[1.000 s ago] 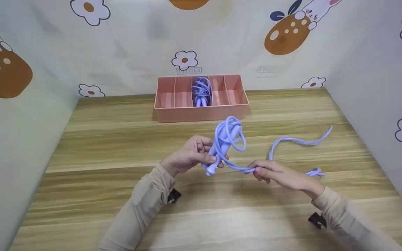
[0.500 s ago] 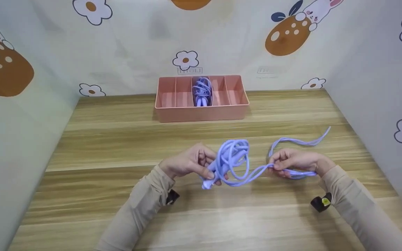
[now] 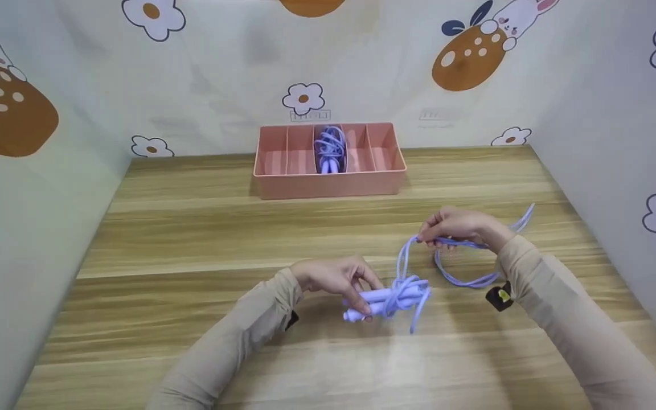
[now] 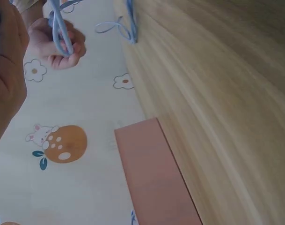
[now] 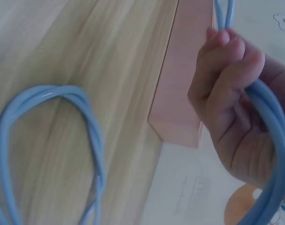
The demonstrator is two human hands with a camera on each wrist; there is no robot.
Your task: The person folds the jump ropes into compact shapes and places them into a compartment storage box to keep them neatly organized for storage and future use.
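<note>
A lavender-blue jump rope (image 3: 405, 293) has its two handles side by side, with cord wound around their far ends. My left hand (image 3: 333, 276) grips the handles near their bare ends, low over the table. To the right and farther back, my right hand (image 3: 459, 225) pinches the doubled cord, which rises from the windings to its fingertips. In the right wrist view, the fingers curl around the doubled cord (image 5: 271, 136), and its remainder hangs past the palm. A loop of that cord (image 3: 470, 283) curves below the right hand, and a short cord loop dangles from the windings.
A pink divided box (image 3: 328, 187) stands at the back of the wood-grain table (image 3: 191, 239). Its middle compartment holds another bundled jump rope (image 3: 331, 147). Patterned walls enclose the back and both sides.
The handles have swung from steeply tilted to nearly level and come lower. My right hand moved right, then back left and farther away, drawing the doubled cord around the handles.
</note>
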